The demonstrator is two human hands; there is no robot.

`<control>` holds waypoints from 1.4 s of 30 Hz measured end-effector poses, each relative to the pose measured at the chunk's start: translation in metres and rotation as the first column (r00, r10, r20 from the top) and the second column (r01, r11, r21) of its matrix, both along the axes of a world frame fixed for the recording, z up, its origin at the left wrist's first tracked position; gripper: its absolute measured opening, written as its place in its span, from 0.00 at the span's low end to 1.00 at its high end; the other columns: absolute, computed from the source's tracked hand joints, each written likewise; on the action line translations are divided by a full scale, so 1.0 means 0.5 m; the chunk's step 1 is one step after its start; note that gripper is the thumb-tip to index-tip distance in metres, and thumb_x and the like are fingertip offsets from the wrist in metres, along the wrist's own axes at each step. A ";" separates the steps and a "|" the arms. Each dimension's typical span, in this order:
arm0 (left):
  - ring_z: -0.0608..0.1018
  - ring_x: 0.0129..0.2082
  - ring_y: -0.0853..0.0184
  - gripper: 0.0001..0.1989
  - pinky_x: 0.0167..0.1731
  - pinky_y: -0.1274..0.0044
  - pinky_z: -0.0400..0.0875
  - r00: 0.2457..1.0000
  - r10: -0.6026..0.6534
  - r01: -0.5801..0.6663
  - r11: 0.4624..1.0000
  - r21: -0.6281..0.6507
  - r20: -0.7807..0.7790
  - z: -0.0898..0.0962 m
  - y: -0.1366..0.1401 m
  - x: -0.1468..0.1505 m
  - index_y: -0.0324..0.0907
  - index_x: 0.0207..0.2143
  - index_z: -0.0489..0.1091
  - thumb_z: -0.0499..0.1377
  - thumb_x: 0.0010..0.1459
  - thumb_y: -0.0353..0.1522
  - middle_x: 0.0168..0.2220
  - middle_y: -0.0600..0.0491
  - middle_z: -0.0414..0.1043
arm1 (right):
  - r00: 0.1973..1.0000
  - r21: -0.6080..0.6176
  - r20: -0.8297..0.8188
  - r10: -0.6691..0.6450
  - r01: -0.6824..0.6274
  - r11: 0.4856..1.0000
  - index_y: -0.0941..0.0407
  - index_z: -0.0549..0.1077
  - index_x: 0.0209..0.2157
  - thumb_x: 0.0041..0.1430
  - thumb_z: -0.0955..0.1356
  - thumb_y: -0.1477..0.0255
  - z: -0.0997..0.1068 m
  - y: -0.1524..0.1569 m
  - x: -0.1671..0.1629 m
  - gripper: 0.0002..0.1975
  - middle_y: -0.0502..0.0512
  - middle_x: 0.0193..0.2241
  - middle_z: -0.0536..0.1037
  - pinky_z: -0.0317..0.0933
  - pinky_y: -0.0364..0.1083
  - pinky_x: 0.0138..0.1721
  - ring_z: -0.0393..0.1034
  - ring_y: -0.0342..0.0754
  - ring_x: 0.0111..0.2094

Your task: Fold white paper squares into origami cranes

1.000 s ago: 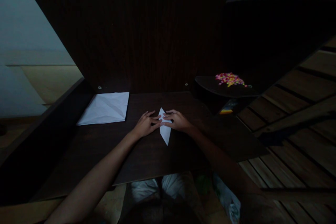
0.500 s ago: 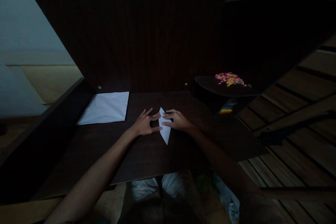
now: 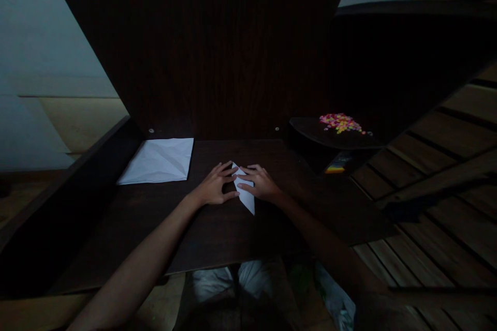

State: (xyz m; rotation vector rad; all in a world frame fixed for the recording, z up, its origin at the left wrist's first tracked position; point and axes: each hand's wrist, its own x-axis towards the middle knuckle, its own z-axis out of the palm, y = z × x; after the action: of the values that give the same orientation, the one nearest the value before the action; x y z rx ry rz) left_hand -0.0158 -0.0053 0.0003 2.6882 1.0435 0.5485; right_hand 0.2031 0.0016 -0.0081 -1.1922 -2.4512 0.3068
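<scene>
A small piece of white folded paper (image 3: 247,200), narrow and pointed at both ends, lies on the dark wooden desk (image 3: 217,238). My left hand (image 3: 216,184) rests at its left edge, thumb and fingertips touching the paper with the fingers apart. From the right, my right hand (image 3: 261,183) lays its spread fingers over the paper's upper and middle part. Both hands press the paper against the desk rather than lifting it. Parts of the paper's upper half are hidden under the fingers.
White creased sheets (image 3: 159,160) lie in a stack at the back left of the desk. Small colourful pieces (image 3: 341,123) are heaped on a rounded shelf (image 3: 310,132) at the right. A dark side board (image 3: 70,181) borders the left, and a tall back panel (image 3: 217,62) rises behind.
The folded paper has turned slightly, its lower tip swinging right and its upper tip left. My left fingers have drawn closer together, and the view has shifted a little.
</scene>
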 end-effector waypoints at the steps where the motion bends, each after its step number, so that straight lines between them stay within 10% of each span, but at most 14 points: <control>1: 0.54 0.65 0.53 0.27 0.61 0.54 0.47 1.000 -0.023 0.023 1.000 0.004 -0.004 0.001 0.001 -0.001 0.42 0.55 0.67 0.59 0.56 0.45 0.60 0.46 0.61 | 1.000 0.016 -0.023 0.007 -0.006 1.000 0.51 0.74 0.49 0.58 0.68 0.62 -0.001 0.001 -0.002 0.18 0.57 0.58 0.67 0.56 0.60 0.53 0.60 0.57 0.54; 11: 0.72 0.48 0.60 0.14 0.50 0.66 0.64 0.997 -0.075 0.075 0.990 0.119 -0.006 0.010 0.009 -0.002 0.41 0.44 0.74 0.57 0.61 0.38 0.42 0.48 0.77 | 0.983 0.116 -0.136 0.127 -0.112 0.987 0.55 0.80 0.31 0.54 0.71 0.68 0.009 0.003 -0.003 0.06 0.57 0.39 0.77 0.61 0.53 0.46 0.65 0.51 0.42; 20: 0.71 0.41 0.61 0.11 0.44 0.68 0.65 0.980 -0.048 0.102 0.955 0.277 -0.195 0.017 0.004 0.000 0.41 0.34 0.75 0.55 0.62 0.35 0.35 0.48 0.74 | 0.958 -0.010 -0.051 0.281 -0.282 0.959 0.55 0.72 0.52 0.54 0.71 0.65 0.017 0.006 0.023 0.23 0.58 0.51 0.74 0.60 0.53 0.52 0.65 0.53 0.51; 30: 0.71 0.41 0.60 0.08 0.43 0.68 0.65 0.954 -0.059 0.161 0.928 0.337 -0.295 0.021 -0.002 0.007 0.39 0.35 0.74 0.55 0.61 0.30 0.37 0.46 0.74 | 0.942 0.067 -0.084 0.324 -0.319 0.945 0.52 0.77 0.45 0.56 0.69 0.70 -0.001 0.012 0.018 0.13 0.56 0.51 0.75 0.61 0.51 0.55 0.69 0.51 0.52; 42: 0.71 0.37 0.63 0.11 0.40 0.71 0.68 0.999 -0.024 0.032 0.955 0.294 -0.029 0.017 -0.008 0.004 0.38 0.37 0.73 0.52 0.63 0.30 0.35 0.47 0.71 | 0.978 -0.025 -0.080 0.191 -0.193 0.981 0.52 0.67 0.57 0.56 0.69 0.70 0.016 0.002 0.019 0.25 0.59 0.50 0.73 0.55 0.52 0.55 0.65 0.51 0.52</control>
State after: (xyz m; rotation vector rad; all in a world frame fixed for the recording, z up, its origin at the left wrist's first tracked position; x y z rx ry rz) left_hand -0.0139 -0.0091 0.0086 2.9688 0.9978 0.7185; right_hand 0.2126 0.0024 0.0001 -0.9383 -2.5062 0.4409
